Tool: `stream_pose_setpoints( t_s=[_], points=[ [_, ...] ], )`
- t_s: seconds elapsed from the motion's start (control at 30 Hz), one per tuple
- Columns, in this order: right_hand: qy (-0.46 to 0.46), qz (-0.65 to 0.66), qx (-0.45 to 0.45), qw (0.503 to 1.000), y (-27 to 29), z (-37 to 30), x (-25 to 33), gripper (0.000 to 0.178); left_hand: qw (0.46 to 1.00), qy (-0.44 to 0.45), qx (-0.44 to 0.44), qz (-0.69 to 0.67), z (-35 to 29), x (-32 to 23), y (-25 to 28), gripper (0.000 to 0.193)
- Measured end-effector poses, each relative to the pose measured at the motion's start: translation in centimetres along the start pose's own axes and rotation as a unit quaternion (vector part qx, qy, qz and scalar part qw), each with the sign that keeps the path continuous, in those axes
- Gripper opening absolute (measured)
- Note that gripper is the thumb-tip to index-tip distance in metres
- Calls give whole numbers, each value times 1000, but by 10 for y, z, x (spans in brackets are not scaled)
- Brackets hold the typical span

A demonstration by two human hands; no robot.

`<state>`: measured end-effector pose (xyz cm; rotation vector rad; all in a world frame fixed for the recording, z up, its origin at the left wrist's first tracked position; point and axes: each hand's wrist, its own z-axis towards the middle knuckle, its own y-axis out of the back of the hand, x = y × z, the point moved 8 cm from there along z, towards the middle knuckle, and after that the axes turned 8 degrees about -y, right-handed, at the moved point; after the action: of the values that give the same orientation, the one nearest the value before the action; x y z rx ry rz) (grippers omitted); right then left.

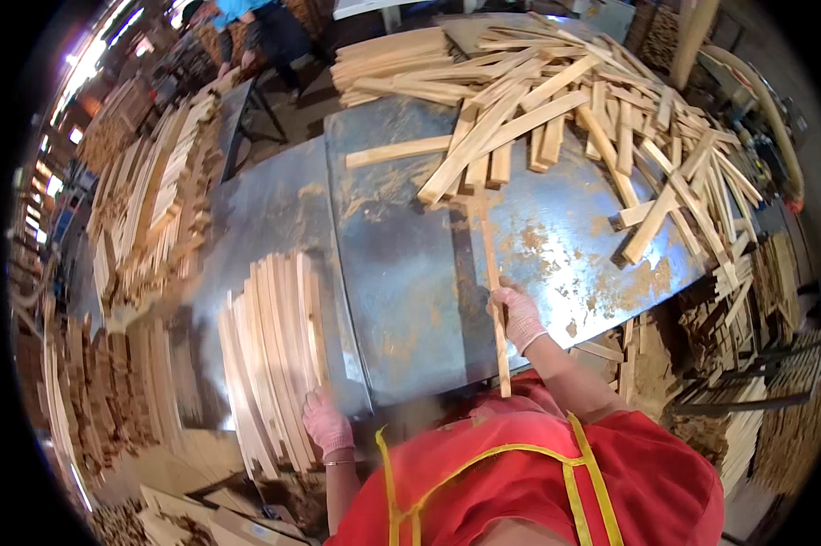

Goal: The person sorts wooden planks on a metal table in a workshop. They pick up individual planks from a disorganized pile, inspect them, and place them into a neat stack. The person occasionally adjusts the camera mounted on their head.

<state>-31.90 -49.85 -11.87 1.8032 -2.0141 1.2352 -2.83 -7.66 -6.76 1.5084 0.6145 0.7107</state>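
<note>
My right hand (520,318), in a pale knit glove, is closed around a narrow wooden strip (490,246). The strip points away from me over the metal table, its near end close to my red apron (520,473). To the left, my gloved left hand (327,422) lies against the near right side of a row of wooden strips (269,346). Its fingers look stretched out along the edge, partly hidden, not wrapped round a strip. The strips in that row lie side by side, with their near ends uneven.
A jumbled heap of wooden strips (556,100) covers the far and right parts of the metal table (392,309), which is dusted with sawdust. More stacked strips (156,182) stand at the left. A person in blue (247,18) works at the far left. Lumber stacks (802,400) stand at right.
</note>
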Motion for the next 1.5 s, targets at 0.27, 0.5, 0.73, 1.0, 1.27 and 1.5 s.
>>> stream_pose_setpoints(
  t_s=[0.27,0.5,0.73,1.0,1.27,1.5],
  points=[
    [100,1,-73,992,37,17,107,60,983,-125,-68,-116,83,-66,69,43],
    [216,-68,-126,966,77,133,265,62,952,-196,-55,-230,193,-245,68,65],
    [247,-231,-102,936,47,274,414,93,926,-224,-135,-271,413,-415,68,76],
    [237,-352,-48,904,24,375,420,79,795,-187,119,-565,600,-499,-5,58],
    [149,-269,-123,944,-2,314,390,117,754,-154,197,-607,515,-569,-30,75],
    [172,-402,-105,893,52,205,338,118,770,-97,160,-610,305,-554,-28,83]
  ],
)
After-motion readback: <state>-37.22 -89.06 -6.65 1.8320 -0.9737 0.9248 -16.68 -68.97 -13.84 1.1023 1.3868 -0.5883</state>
